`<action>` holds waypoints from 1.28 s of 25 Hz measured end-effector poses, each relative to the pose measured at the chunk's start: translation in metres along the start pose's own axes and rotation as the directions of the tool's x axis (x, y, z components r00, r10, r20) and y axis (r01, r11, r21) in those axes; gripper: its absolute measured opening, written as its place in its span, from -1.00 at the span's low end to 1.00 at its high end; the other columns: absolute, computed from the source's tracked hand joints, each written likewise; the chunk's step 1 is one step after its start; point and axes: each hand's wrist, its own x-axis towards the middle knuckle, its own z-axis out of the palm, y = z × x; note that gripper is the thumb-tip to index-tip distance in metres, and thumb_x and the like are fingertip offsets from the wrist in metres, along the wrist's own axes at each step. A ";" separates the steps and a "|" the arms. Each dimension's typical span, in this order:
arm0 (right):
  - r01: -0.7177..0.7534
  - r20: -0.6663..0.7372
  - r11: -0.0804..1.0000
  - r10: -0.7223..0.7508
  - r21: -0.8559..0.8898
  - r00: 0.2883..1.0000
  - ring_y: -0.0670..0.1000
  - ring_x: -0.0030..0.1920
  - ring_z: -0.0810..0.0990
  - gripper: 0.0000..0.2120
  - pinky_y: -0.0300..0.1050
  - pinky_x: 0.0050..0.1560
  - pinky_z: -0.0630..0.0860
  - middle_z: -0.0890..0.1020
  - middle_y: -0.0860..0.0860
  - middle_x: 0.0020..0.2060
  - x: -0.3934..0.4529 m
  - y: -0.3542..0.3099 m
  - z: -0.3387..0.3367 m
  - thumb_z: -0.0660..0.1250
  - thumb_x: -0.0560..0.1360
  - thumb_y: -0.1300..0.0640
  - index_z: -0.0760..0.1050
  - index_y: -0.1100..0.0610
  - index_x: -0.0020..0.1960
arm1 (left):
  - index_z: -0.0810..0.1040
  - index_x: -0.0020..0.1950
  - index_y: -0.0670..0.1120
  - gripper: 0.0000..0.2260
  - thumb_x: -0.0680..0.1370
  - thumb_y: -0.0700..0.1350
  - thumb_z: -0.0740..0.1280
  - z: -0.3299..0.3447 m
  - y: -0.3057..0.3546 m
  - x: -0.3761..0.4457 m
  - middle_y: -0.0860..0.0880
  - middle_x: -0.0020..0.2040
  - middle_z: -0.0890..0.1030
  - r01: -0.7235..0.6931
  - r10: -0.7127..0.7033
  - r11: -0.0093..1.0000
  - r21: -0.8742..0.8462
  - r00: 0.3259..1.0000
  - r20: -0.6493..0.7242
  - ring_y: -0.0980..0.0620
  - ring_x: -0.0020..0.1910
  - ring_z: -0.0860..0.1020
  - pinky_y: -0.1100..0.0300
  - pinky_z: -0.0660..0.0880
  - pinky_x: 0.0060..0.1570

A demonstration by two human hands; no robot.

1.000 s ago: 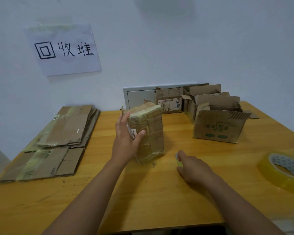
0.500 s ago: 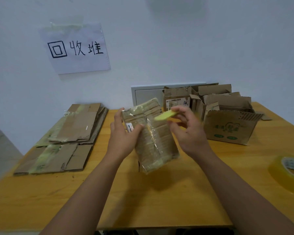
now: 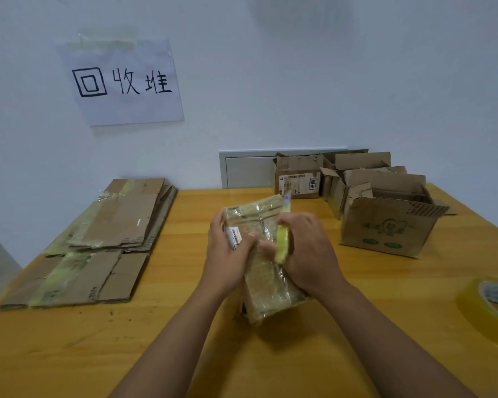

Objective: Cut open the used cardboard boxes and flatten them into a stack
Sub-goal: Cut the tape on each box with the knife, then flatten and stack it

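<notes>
Head view, down (close) over table (image 3: 357, 326)

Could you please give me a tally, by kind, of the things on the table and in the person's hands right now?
Taped-up box, held in the left hand: 1
Open boxes at the back right: at least 3
Flattened cardboard stacks: 2
Yellow cutter, in the right hand: 1
Tape roll: 1
Total: at least 8
</notes>
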 end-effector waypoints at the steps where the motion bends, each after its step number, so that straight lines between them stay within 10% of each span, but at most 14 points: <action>1: 0.043 0.006 0.999 -0.043 -0.005 0.999 -0.05 0.00 0.42 -0.64 -0.17 -0.06 0.41 0.57 0.00 -0.04 -0.001 -0.001 0.000 0.34 0.49 -0.12 0.43 0.11 0.14 | 0.09 0.49 0.24 -0.34 0.52 0.04 0.40 0.003 -0.001 -0.002 0.00 0.36 0.44 -0.013 0.013 0.999 -0.052 1.000 0.011 -0.01 0.27 0.50 -0.13 0.48 0.23; 13: -0.124 0.092 0.987 0.115 0.102 0.989 0.03 -0.13 0.55 -0.74 0.06 -0.20 0.54 0.60 0.03 -0.09 0.004 0.006 0.002 0.24 0.54 0.03 0.47 0.10 0.19 | -0.04 0.56 0.19 -0.25 0.54 0.08 0.37 0.023 -0.008 -0.010 0.23 0.36 0.22 -0.026 0.029 0.996 0.085 0.999 -0.034 0.08 0.41 0.30 -0.07 0.38 0.36; 32: -0.120 0.137 0.991 0.127 -0.053 0.982 0.13 -0.05 0.58 -0.72 0.08 -0.17 0.55 0.65 0.11 -0.05 -0.005 0.033 0.015 0.34 0.54 0.16 0.53 0.20 0.23 | -0.16 0.59 0.05 -0.27 0.61 0.05 0.27 0.051 -0.020 0.005 -0.02 0.55 0.12 0.044 -0.040 0.971 0.235 0.999 -0.025 0.00 0.50 0.06 0.01 0.06 0.45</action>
